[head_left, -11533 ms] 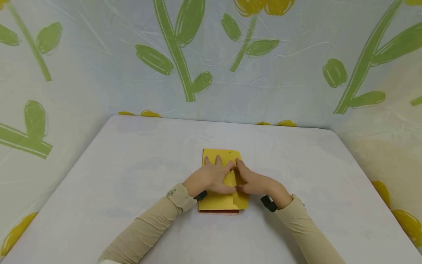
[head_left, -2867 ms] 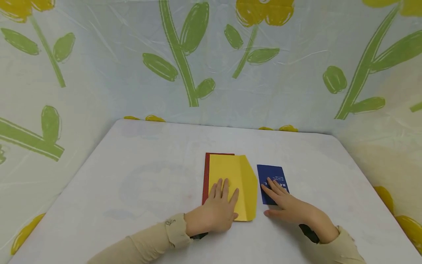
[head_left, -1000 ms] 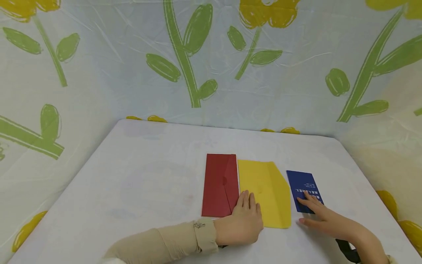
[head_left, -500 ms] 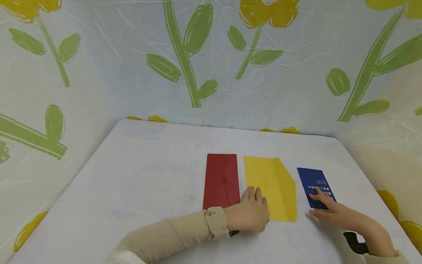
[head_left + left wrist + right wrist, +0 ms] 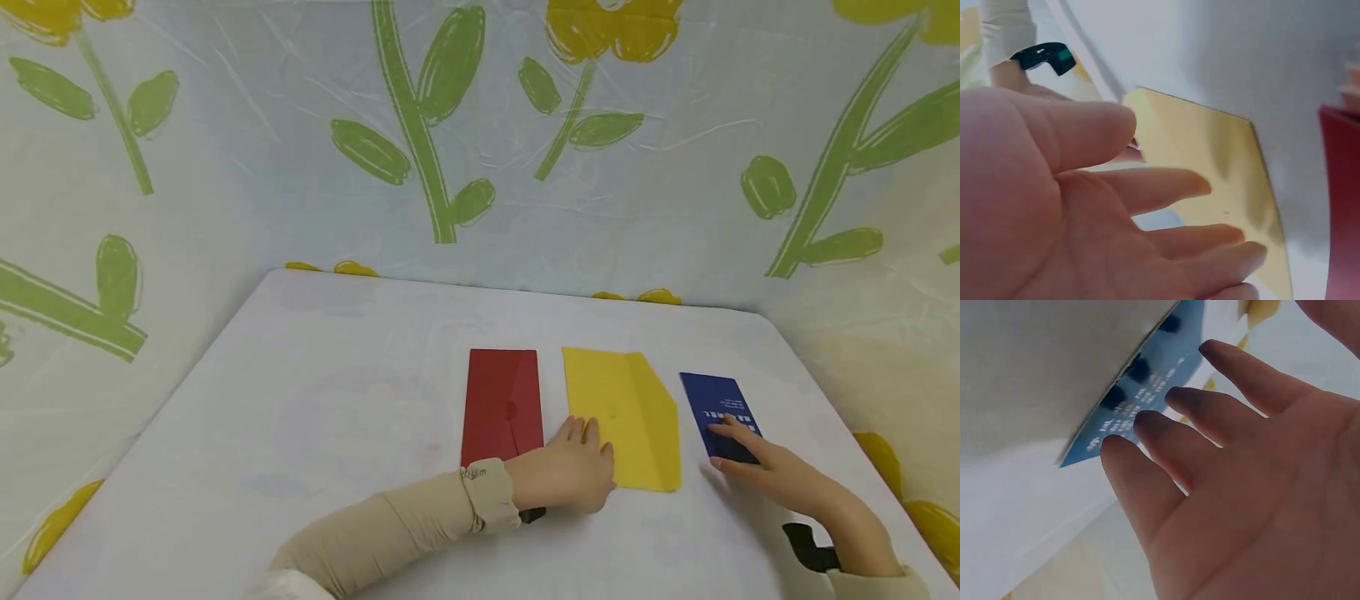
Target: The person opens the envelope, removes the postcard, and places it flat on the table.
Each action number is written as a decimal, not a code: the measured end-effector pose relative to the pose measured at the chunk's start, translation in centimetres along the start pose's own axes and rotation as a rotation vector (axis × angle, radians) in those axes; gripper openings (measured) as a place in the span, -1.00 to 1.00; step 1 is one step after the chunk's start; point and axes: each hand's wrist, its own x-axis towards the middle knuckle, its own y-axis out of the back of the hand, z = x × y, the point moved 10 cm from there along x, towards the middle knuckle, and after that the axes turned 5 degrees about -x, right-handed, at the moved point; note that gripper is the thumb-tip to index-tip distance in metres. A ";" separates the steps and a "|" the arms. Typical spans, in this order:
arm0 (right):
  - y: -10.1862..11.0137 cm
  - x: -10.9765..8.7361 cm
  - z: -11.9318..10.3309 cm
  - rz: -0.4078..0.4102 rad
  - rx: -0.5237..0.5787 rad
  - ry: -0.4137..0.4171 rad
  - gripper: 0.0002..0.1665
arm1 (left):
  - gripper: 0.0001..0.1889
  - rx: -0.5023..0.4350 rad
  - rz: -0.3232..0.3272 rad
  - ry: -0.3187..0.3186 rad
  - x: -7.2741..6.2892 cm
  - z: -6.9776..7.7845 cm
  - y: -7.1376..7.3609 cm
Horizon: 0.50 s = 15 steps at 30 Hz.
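Note:
In the head view a yellow envelope point(image 5: 637, 417) with its flap open to the right lies right of the middle of the table. My left hand point(image 5: 570, 471) rests its fingertips on the envelope's lower left part, fingers fairly straight. Left of it is a red envelope point(image 5: 498, 400), its lower end hidden behind my left wrist. A dark blue card point(image 5: 711, 396) with white print lies to the right. My right hand point(image 5: 787, 475) touches the blue card's lower part with extended fingers; the right wrist view shows those fingers point(image 5: 1154, 425) spread over the card.
The table point(image 5: 337, 358) has a pale cloth over it. Behind it and at both sides hang sheets printed with green stems and yellow flowers point(image 5: 408, 125). A dark camera strap point(image 5: 810, 550) sits on my right wrist.
First the yellow envelope covered the red one. It has since slid right off it under my left hand, and the blue card has slid right under my right hand. Lately both moved slightly away from me.

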 end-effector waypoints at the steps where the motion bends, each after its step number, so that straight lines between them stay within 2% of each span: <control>1: -0.1 -0.2 -0.1 0.001 -0.002 0.004 -0.12 | -0.41 0.009 -0.004 -0.003 -0.3 0.0 -0.1; 8: -1.3 -1.1 -0.6 -0.071 0.017 -0.015 -0.05 | -0.44 0.066 -0.036 -0.078 -2.0 0.5 -0.8; 15: -1.3 -0.5 -0.7 -0.041 0.031 0.039 -0.10 | -0.40 0.029 -0.026 -0.090 -1.6 0.8 -1.2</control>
